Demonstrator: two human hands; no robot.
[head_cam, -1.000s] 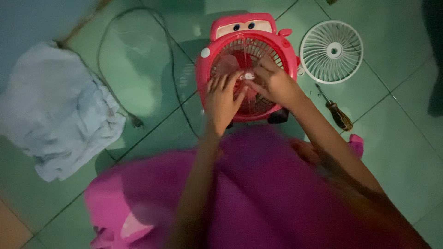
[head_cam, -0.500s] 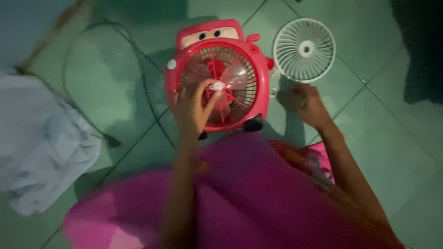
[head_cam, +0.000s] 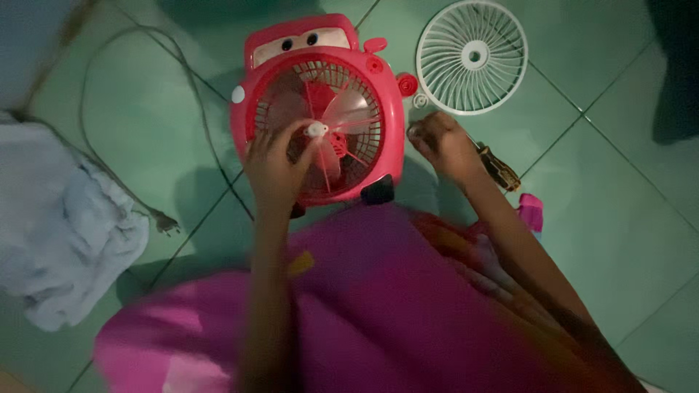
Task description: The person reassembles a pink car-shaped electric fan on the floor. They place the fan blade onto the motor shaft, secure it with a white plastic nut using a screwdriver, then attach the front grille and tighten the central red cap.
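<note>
Bare forearms, no sleeves — bright magenta-pink garment (head_cam: 378, 306) over lap

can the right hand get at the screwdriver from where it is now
Probably yes. The right hand rests on the green floor beside the red fan, and the screwdriver lies right next to it, its handle showing just past the wrist. Nothing covers the handle; the white grille lies apart from it.

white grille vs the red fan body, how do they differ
The white grille lies loose on the floor by itself; the red fan body has the left hand at its hub. The grille is smaller, flat and round; the body is squarish. Both lie on green tiles.
</note>
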